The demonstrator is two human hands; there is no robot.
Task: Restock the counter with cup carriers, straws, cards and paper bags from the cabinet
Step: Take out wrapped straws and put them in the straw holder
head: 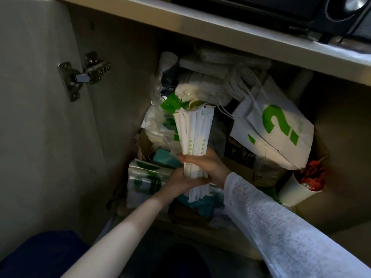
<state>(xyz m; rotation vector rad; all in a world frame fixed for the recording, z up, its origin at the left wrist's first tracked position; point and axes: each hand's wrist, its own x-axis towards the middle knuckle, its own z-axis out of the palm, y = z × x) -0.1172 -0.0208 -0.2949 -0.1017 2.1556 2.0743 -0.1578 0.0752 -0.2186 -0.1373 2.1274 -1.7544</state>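
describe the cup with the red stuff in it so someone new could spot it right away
Look inside the open cabinet under the counter, at its right side. Below the big white paper bag with green question-mark print sits a white paper cup, tilted and apart from the hands. It is the only cup there stuffed with red-orange packets.

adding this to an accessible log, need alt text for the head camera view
Both hands, left hand and right hand, grip a bundle of paper-wrapped straws in front of an open, cluttered cabinet. White paper bags with green print lie to the right, above a paper cup of red packets.
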